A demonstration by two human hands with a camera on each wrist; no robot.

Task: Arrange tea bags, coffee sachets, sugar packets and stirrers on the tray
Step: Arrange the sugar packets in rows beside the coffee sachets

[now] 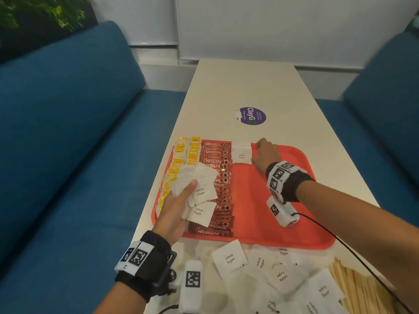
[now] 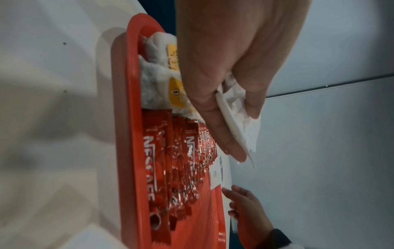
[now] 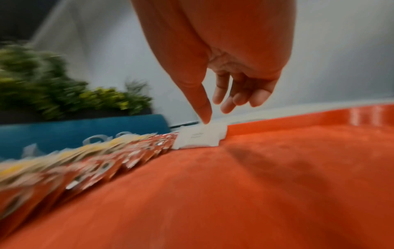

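Observation:
A red tray point(image 1: 272, 223) lies on the white table. Along its left side run yellow-tagged tea bags point(image 1: 179, 164), then a column of red coffee sachets point(image 1: 218, 184). At the tray's far edge, right of the sachets, lies a white sugar packet point(image 1: 242, 155). My right hand point(image 1: 265, 155) hovers just right of it with relaxed fingers, thumb tip touching the sugar packet point(image 3: 200, 138). My left hand point(image 1: 179, 205) holds a fanned bunch of sugar packets point(image 1: 199, 191) above the sachets; thumb and fingers pinch the bunch point(image 2: 238, 114). Wooden stirrers point(image 1: 360, 288) lie on the table at the near right.
Several loose sugar packets point(image 1: 267, 268) are scattered on the table in front of the tray. A purple round sticker point(image 1: 252, 116) sits farther up the table. Blue benches point(image 1: 68, 132) flank both sides. A black cable point(image 1: 340, 241) trails from my right wrist.

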